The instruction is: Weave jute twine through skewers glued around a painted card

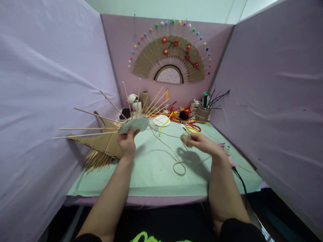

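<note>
My left hand (127, 143) grips the lower edge of a pale half-round fan base (135, 124), thumb on its face. Thin wooden sticks (108, 101) spread out from the base like rays, and twine is wound among their inner ends. Over the right part of the table, my right hand (202, 142) is closed around a small ball of twine (186, 139). Loose twine (165, 145) runs from the fan base across the tabletop and makes a loop in front. The fingertips of my right hand are partly hidden.
A finished fan (148, 60) with red flowers hangs on the back panel. Cut cardboard (106, 143) and a bundle of sticks (97, 161) lie at left. Red-handled scissors (195, 127), pipe cleaners and a pen holder (202, 114) are at the back. A black cable (242, 183) hangs at right.
</note>
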The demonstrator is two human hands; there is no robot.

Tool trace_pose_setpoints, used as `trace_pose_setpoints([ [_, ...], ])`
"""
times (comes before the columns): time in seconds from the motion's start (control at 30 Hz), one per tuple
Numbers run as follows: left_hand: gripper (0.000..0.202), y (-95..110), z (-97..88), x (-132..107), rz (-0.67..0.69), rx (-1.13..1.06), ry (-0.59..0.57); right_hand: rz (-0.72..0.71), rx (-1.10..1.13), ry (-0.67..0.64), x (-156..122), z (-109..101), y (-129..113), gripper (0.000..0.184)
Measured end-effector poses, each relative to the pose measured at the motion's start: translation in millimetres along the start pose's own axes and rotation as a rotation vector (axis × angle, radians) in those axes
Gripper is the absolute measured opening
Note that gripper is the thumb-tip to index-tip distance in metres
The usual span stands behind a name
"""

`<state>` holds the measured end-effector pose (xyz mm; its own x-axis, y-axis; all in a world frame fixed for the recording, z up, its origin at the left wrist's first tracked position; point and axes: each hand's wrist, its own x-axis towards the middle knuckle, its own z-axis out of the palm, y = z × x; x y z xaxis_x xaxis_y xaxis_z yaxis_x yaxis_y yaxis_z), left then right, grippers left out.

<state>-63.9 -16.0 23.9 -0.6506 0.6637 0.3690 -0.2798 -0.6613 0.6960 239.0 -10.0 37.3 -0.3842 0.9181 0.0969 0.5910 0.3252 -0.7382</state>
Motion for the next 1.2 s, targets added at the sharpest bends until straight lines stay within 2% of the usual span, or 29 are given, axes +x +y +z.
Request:
trace_pose_setpoints([
  [0.13,0.031,-0.6,-1.0,0.9,0.011,-0.017,0.003,-0.158,0.545,0.323,9.6,-20.0,-14.5,0.018],
  [0.23,0.032,0.1,-1.1,1.3,0.018,-0.030,0.000,-0.221,0.868,0.402,27.0,-20.0,-12.2,0.018],
  [0.3,0.031,1.1,-0.9,1.5,0.014,-0.030,0.005,-0.228,0.982,0.412,37.8,-13.9,-5.3,0.018],
  [0.37,0.030,2.3,-0.4,1.5,0.008,-0.029,0.012,-0.229,0.999,0.418,44.6,-5.8,3.6,0.017],
  [0.5,0.030,3.6,0.4,1.7,0.008,-0.046,0.026,-0.239,0.889,0.313,47.0,6.0,20.6,0.026],
  [0.67,0.032,3.1,-0.3,1.9,0.008,-0.025,0.021,-0.137,0.753,0.325,48.6,9.6,29.7,0.032],
  [0.83,0.034,2.5,-0.8,1.9,0.009,-0.001,0.021,0.015,0.904,0.267,55.3,17.0,29.6,0.036],
  [0.93,0.036,2.5,-0.5,2.0,0.017,0.012,0.030,0.086,0.969,0.317,62.5,22.6,30.8,0.035],
  [1.1,0.033,2.7,-0.4,2.0,0.019,-0.002,0.029,-0.048,1.012,0.477,76.5,30.9,36.0,0.036],
  [1.2,0.033,2.8,-0.7,2.1,0.012,0.012,0.025,0.057,0.900,0.491,79.6,37.6,42.6,0.035],
])
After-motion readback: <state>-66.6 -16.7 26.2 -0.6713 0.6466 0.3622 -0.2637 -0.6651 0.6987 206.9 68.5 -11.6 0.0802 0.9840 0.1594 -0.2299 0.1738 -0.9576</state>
